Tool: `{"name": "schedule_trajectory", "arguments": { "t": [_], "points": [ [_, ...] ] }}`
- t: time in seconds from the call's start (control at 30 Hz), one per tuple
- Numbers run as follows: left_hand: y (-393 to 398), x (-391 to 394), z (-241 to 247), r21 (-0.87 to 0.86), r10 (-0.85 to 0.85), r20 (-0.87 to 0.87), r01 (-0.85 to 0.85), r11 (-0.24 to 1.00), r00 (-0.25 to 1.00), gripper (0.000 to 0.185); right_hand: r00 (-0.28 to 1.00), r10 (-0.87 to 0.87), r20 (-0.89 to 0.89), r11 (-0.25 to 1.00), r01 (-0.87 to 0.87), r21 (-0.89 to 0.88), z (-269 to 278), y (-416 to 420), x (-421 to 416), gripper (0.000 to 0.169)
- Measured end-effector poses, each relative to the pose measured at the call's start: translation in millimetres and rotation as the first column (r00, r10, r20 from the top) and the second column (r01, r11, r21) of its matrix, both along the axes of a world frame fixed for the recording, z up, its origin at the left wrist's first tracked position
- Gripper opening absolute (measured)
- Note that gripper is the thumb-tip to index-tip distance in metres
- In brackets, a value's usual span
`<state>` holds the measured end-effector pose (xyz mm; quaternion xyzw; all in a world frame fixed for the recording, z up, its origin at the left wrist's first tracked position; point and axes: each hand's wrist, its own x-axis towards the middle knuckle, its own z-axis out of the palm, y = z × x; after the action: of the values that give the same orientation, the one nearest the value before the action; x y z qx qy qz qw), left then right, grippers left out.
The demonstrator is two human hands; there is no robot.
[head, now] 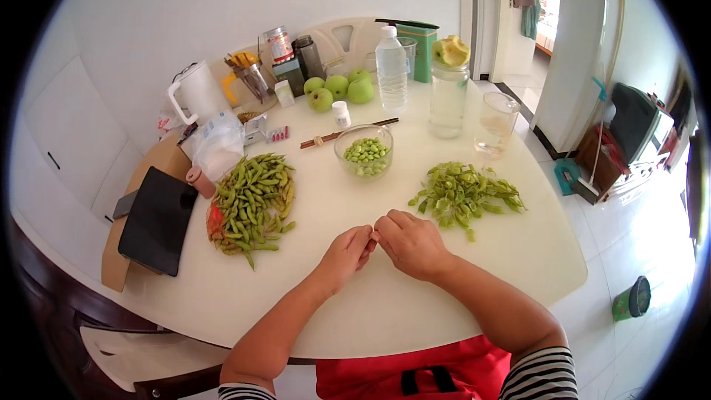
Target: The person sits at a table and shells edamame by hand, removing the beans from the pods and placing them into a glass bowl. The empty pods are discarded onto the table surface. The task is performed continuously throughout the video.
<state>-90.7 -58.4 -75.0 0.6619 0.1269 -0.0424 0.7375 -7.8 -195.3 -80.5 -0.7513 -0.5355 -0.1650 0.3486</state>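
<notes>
My left hand (349,253) and my right hand (412,244) meet fingertip to fingertip over the front middle of the table. The fingers of both are bent and pinched together, and they hide whatever may be between them. Beyond them stands a clear glass bowl (364,173) with shelled green soybeans (366,151) in it. To the left lies a heap of whole soybean pods (255,200), partly on a red and orange net bag (215,222). A pile of split, flattened pods (464,194) is to the right, close to my right hand.
Behind the bowl are bundled chopsticks (350,133), a white pill bottle (341,114), green apples (336,86) and a water bottle (391,72). A lidless glass (496,125) and a tall jar (447,103) stand back right. A black tablet (158,221) and pink container (200,181) lie left.
</notes>
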Motion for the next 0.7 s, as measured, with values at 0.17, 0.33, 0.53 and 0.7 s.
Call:
{"name": "schedule_trajectory", "arguments": {
  "t": [0.17, 0.33, 0.53, 0.7],
  "points": [
    [-10, 1, 0, 0.057, 0.045, 0.053, -0.048, 0.997, 0.998, 0.032, 0.972, -0.019, -0.236, 1.000, 0.013, -0.024, 0, 0, -1, 0.015],
    [-10, 0, -9, 0.183, 0.037, 0.074, -0.050, 0.982, 0.997, 0.033, 0.881, 0.038, -0.472, 0.999, -0.039, 0.008, -5, 2, -1, 0.027],
    [-12, -3, -16, 0.588, -0.045, 0.284, -0.137, 0.797, 0.958, 0.036, 0.623, 0.018, -0.782, 0.996, -0.083, -0.043, 0, -1, -1, 0.034],
    [-11, -2, -14, 0.800, -0.180, 0.387, -0.232, 0.554, 0.904, 0.030, 0.010, 0.062, -0.998, 0.993, -0.105, 0.061, 4, -5, 8, 0.033]
  ]
}}
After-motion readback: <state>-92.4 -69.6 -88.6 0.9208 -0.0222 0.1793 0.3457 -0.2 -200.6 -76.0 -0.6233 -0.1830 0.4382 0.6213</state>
